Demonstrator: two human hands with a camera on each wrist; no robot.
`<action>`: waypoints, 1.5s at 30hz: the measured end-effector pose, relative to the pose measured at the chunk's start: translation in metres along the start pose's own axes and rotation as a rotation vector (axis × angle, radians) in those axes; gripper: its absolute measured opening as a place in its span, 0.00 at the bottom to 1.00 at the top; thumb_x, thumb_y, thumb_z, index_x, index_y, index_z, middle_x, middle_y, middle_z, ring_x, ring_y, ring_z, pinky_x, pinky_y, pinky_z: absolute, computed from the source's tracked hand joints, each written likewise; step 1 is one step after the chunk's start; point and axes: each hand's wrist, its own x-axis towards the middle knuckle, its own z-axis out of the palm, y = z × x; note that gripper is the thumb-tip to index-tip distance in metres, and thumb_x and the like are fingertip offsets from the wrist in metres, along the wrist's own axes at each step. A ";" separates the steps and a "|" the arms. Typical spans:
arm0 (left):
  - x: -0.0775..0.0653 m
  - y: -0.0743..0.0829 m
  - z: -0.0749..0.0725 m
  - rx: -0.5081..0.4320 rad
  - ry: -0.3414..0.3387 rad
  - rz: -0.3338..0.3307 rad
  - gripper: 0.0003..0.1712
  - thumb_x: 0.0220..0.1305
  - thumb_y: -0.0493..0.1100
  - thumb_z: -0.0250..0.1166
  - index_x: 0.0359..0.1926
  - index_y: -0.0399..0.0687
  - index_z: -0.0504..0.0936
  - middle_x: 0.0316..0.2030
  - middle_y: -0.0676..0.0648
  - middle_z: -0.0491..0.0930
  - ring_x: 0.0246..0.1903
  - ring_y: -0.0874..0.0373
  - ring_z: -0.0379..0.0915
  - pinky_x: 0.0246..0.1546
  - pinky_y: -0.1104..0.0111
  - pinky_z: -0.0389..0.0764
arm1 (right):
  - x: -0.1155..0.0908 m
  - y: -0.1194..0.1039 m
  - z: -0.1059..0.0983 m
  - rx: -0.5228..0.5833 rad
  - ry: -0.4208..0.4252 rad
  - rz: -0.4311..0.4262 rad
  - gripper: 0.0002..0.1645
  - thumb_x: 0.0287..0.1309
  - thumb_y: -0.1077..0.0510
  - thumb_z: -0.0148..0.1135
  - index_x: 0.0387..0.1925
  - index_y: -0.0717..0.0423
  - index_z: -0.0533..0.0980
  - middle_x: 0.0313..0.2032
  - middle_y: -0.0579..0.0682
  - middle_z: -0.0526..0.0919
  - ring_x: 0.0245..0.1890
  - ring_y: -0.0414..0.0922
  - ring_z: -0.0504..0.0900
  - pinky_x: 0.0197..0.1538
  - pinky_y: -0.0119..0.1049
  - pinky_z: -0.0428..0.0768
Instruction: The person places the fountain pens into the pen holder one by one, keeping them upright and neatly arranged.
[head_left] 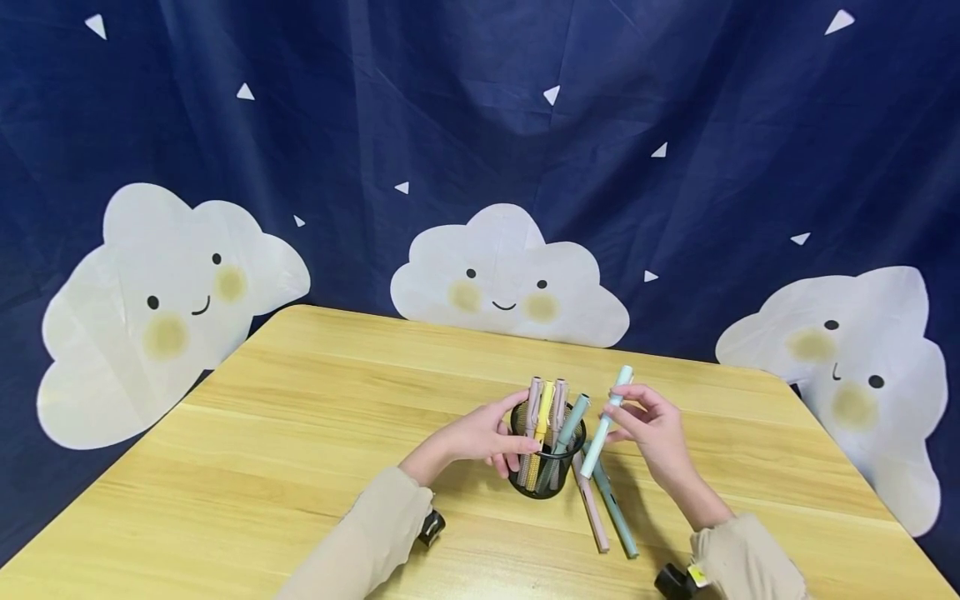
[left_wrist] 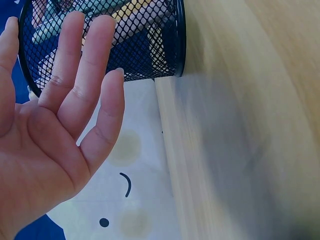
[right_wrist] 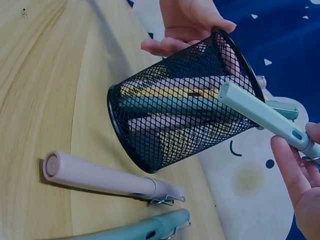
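Note:
A black mesh pen holder stands upright on the table with several pens inside, among them a yellow pen, a teal pen and mauve ones. My left hand holds it at the rim from the left, thumb on the near side and index finger round the far side. Between thumb and fingertips, my right hand pinches a pale mint pen, tilted beside the holder. The right wrist view shows that pen's lower end overlapping the holder's rim.
A pink pen and a darker teal pen lie on the wooden table, right of the holder. Behind the table's far edge hangs a blue curtain with smiling clouds.

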 end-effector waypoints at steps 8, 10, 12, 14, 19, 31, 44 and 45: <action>0.001 -0.001 0.000 0.003 -0.001 0.004 0.47 0.57 0.47 0.63 0.69 0.56 0.44 0.18 0.41 0.79 0.16 0.45 0.77 0.14 0.69 0.69 | 0.001 0.004 0.005 -0.035 0.079 -0.008 0.15 0.50 0.72 0.60 0.43 0.71 0.72 0.33 0.58 0.78 0.29 0.47 0.81 0.21 0.44 0.78; 0.001 -0.002 0.000 0.004 -0.002 0.004 0.47 0.57 0.48 0.63 0.69 0.56 0.44 0.18 0.41 0.79 0.16 0.45 0.77 0.14 0.69 0.69 | 0.002 0.020 -0.006 -0.101 0.119 0.007 0.19 0.51 0.70 0.61 0.44 0.75 0.69 0.34 0.58 0.78 0.29 0.47 0.81 0.21 0.47 0.77; 0.001 -0.002 0.000 0.006 -0.002 0.003 0.47 0.56 0.48 0.63 0.69 0.57 0.44 0.18 0.41 0.79 0.17 0.45 0.77 0.14 0.69 0.70 | 0.001 0.021 -0.006 -0.112 0.142 0.023 0.21 0.50 0.68 0.62 0.44 0.76 0.68 0.33 0.59 0.77 0.28 0.47 0.81 0.21 0.47 0.77; 0.001 -0.002 0.000 0.007 -0.002 0.001 0.47 0.56 0.48 0.63 0.69 0.56 0.44 0.19 0.41 0.79 0.17 0.45 0.77 0.14 0.69 0.70 | 0.001 0.021 -0.007 -0.104 0.153 0.028 0.22 0.50 0.68 0.62 0.45 0.77 0.67 0.33 0.60 0.77 0.28 0.49 0.80 0.21 0.48 0.77; 0.000 -0.001 0.000 0.010 0.000 -0.002 0.47 0.56 0.49 0.63 0.69 0.56 0.44 0.19 0.41 0.79 0.16 0.46 0.77 0.14 0.68 0.70 | 0.002 0.020 -0.008 -0.101 0.182 0.035 0.21 0.50 0.70 0.61 0.45 0.77 0.66 0.32 0.61 0.77 0.28 0.51 0.81 0.21 0.46 0.77; 0.000 -0.001 0.000 0.011 -0.002 0.001 0.46 0.57 0.48 0.63 0.69 0.57 0.44 0.19 0.41 0.79 0.17 0.46 0.77 0.15 0.68 0.71 | 0.004 0.008 0.001 0.032 0.163 0.016 0.17 0.52 0.72 0.58 0.46 0.71 0.70 0.37 0.58 0.75 0.30 0.51 0.81 0.22 0.44 0.78; -0.001 0.000 -0.001 0.011 -0.004 0.006 0.46 0.57 0.48 0.63 0.69 0.56 0.44 0.19 0.41 0.79 0.17 0.46 0.77 0.15 0.66 0.71 | 0.008 0.026 -0.004 0.086 0.272 0.043 0.24 0.51 0.72 0.59 0.50 0.76 0.63 0.38 0.58 0.73 0.32 0.48 0.79 0.24 0.44 0.79; -0.001 0.000 -0.001 0.010 -0.005 0.006 0.46 0.57 0.48 0.63 0.69 0.56 0.44 0.19 0.41 0.79 0.17 0.46 0.77 0.15 0.66 0.71 | 0.008 0.026 -0.004 0.089 0.276 0.038 0.24 0.51 0.72 0.59 0.49 0.76 0.64 0.38 0.58 0.73 0.32 0.48 0.79 0.24 0.44 0.79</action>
